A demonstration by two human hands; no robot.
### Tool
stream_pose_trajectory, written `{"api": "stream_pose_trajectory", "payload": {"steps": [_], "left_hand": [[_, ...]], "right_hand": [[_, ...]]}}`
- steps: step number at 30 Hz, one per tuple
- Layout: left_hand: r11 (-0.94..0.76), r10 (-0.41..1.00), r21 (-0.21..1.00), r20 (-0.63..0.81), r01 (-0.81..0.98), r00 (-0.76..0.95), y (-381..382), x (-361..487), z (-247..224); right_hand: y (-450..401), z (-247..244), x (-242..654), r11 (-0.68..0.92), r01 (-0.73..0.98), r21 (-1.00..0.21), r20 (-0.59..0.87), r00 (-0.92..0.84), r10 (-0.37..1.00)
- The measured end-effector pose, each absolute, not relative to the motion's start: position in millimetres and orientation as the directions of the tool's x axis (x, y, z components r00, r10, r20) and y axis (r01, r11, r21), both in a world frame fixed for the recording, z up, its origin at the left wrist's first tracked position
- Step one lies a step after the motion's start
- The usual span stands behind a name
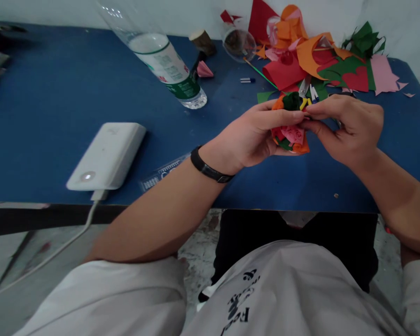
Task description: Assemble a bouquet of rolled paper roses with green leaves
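Note:
My left hand (250, 133) is closed round a small bunch of paper flowers (293, 135) in pink, orange, red and dark green, its thumb lying across the top. My right hand (353, 123) pinches with thumb and forefinger at the bunch's right edge, close to the left thumb tip. What sits between those right fingertips is too small to make out. Just behind the bunch are yellow handles (305, 102), perhaps of scissors, and blue-and-white pens (314, 93).
Coloured paper scraps (287, 70) heap up at the back right near a clear cup (238, 44). A plastic bottle (168, 70) stands left of them. On the blue table (56, 93) lie a white power bank (107, 156) with a cable and a clear stencil ruler (164, 172).

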State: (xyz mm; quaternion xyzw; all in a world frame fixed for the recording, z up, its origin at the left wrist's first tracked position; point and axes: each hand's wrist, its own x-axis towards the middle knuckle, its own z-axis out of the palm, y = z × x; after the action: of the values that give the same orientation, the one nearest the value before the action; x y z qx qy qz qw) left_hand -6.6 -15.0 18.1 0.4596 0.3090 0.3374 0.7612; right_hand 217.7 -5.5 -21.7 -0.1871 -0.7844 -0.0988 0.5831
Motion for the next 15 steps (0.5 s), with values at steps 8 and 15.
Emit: {"api": "stream_pose_trajectory", "payload": {"steps": [8,15], "left_hand": [[0.373,0.803,0.887,-0.160,-0.273,0.575,-15,-7,15],[0.358,0.822,0.880,-0.138,-0.312,0.552,-16,-3,16]], "right_hand": [[-7,-25,227,0.884,0.452,-0.122,0.900,-0.324,0.290],[-15,-20,217,0.861,0.507,-0.038,0.926,-0.306,0.221]]}}
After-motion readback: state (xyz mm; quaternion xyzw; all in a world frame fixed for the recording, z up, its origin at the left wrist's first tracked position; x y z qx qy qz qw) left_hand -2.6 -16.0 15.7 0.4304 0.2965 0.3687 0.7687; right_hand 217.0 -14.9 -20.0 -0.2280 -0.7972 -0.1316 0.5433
